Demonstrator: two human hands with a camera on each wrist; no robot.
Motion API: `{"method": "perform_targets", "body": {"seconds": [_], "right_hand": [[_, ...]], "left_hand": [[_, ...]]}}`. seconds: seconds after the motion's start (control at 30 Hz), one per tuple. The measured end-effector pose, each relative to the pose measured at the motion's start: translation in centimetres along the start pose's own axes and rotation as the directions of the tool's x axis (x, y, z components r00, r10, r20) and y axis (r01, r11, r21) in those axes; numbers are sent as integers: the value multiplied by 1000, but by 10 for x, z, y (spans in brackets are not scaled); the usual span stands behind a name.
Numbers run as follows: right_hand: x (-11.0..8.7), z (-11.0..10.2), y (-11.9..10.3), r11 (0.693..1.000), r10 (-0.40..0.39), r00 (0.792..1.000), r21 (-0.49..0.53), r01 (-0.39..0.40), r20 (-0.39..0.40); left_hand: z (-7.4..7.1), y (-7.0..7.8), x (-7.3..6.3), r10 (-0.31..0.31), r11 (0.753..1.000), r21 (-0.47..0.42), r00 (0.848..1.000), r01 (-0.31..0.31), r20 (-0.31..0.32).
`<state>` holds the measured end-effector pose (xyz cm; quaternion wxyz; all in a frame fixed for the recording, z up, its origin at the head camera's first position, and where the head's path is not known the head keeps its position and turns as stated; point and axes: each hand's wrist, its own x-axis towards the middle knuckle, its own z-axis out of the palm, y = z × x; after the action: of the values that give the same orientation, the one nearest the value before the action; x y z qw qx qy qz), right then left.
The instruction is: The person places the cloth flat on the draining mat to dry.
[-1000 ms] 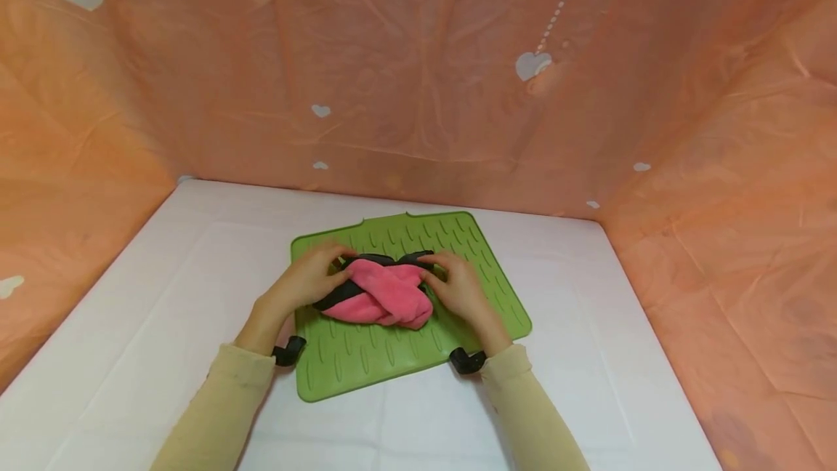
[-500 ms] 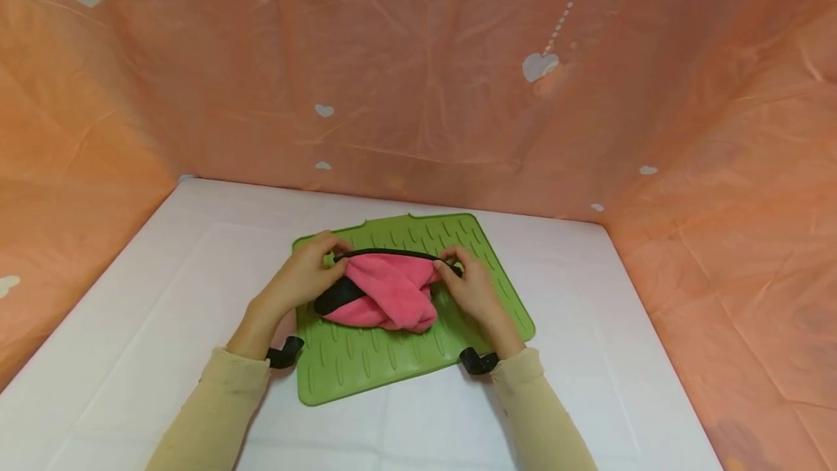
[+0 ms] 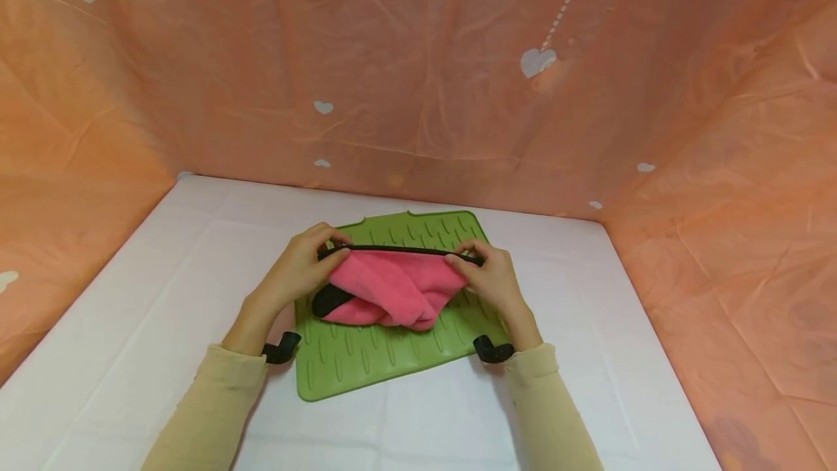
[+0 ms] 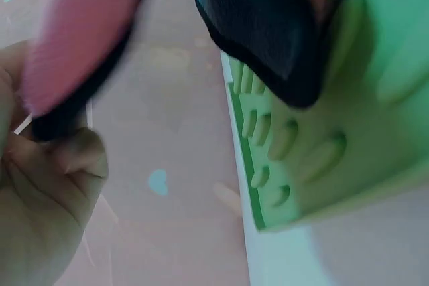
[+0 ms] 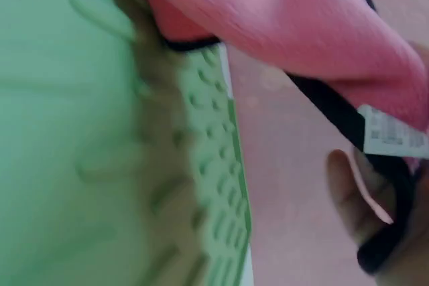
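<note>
A pink plush cloth (image 3: 399,289) with black edging hangs bunched over a green ridged mat (image 3: 366,358). At its far left corner my left hand (image 3: 297,267) pinches the black edge between thumb and fingers. The far right part of that same edge is gripped by my right hand (image 3: 495,280). Between the hands the edge runs nearly straight, while the lower part of the cloth stays folded and twisted. A dark patch (image 4: 261,25) of the cloth shows in the left wrist view. Beside my right fingers, the right wrist view shows a white label (image 5: 392,133) on the cloth.
The mat lies slightly turned on a white-covered table (image 3: 216,275). Orange sheeting (image 3: 418,93) with white hearts encloses the back and both sides. Black wrist straps or mounts (image 3: 282,349) sit at both wrists.
My hands have moved apart, the right one further right and the left slightly left. The black edge has gone from bunched to stretched, and the cloth is spread wider.
</note>
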<state>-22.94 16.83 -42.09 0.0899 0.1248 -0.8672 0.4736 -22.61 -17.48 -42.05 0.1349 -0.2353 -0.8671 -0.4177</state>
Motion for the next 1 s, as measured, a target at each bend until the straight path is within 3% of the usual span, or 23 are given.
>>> {"method": "perform_targets", "body": {"seconds": [0.1, 0.2, 0.47, 0.8, 0.9, 1.0], "right_hand": [[1, -10, 6, 999, 40, 996, -10, -39, 77], [2, -20, 13, 999, 25, 994, -25, -23, 106], [3, -30, 21, 999, 38, 998, -31, -36, 51], [7, -17, 29, 995, -42, 999, -90, 41, -8], [8, -14, 31, 990, -43, 998, -133, 48, 41], [9, -11, 33, 979, -30, 988, -193, 60, 154]], "left_hand": [[-6, 0, -1, -51, 998, 42, 999, 51, 5], [-12, -1, -2, -102, 993, 69, 995, 100, 15], [-11, -9, -3, -28, 999, 29, 999, 27, 24], [-4, -14, -4, -82, 995, 73, 989, 73, 120], [1, -14, -5, -94, 991, 111, 982, 77, 164], [6, -15, -5, -115, 983, 164, 967, 78, 226]]}}
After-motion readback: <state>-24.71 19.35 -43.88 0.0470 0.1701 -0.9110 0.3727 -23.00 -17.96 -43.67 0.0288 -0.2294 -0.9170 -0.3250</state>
